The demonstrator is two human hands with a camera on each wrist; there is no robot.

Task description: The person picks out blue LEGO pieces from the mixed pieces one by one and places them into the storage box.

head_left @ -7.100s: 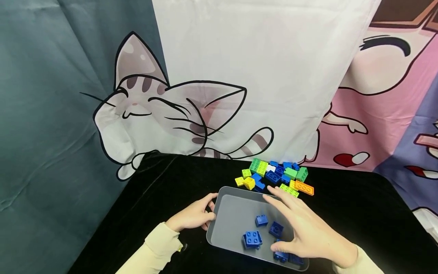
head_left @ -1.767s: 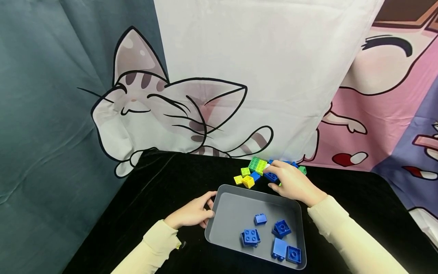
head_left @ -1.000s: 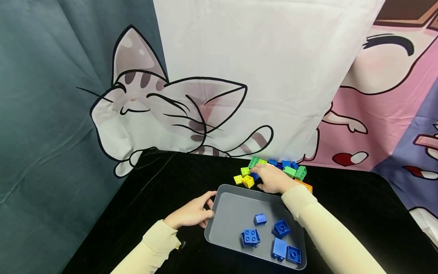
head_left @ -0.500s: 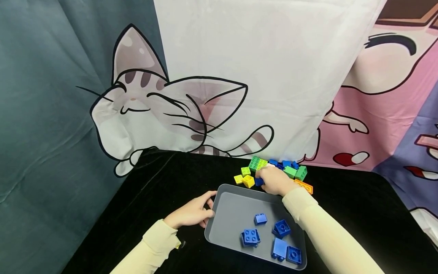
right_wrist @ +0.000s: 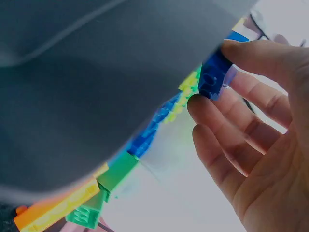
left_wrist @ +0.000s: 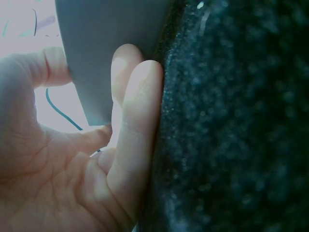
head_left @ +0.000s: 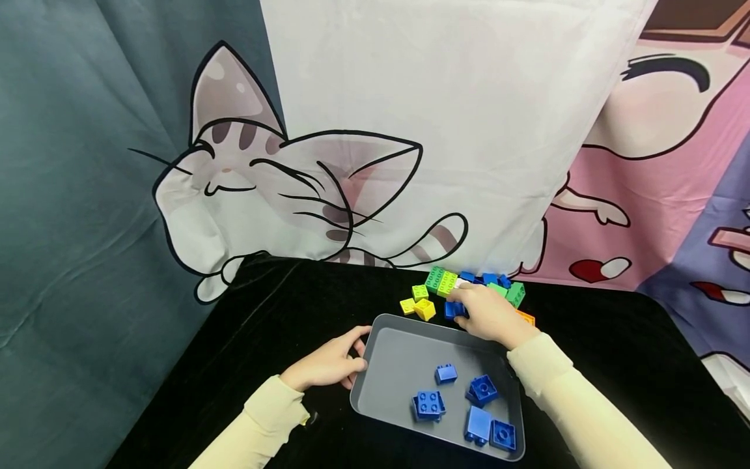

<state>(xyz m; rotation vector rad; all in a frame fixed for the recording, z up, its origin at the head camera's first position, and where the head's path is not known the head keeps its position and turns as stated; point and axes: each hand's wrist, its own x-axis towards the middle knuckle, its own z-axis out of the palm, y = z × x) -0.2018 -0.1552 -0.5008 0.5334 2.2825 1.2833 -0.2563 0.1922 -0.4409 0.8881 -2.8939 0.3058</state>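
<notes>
My left hand (head_left: pixel 325 365) holds the left end of a grey tray (head_left: pixel 398 352); the left wrist view shows its thumb and fingers against the tray's wall (left_wrist: pixel 101 63). Beyond the far rim, my right hand (head_left: pixel 489 312) pinches a dark blue toy building brick (head_left: pixel 452 310). The right wrist view shows this brick (right_wrist: pixel 212 75) between thumb and fingertips, with a lighter blue piece right behind it. Several blue bricks lie in the tray, among them a small one (head_left: pixel 446 374), a stacked pair (head_left: pixel 429 405) and one hollow side up (head_left: pixel 502 435).
Behind the tray lies a pile of bricks: a green one (head_left: pixel 435 279), a lime one (head_left: pixel 447 284), a yellow one (head_left: pixel 424 309) and an orange one (head_left: pixel 526 317) partly behind the right hand. A black cloth (head_left: pixel 281 312) covers the table; a printed curtain (head_left: pixel 498 130) hangs behind.
From spread above the tray, my right hand has gone to the pile, reached left, then drawn slightly right with the blue brick, away from the yellow ones. The left hand stays at the tray.
</notes>
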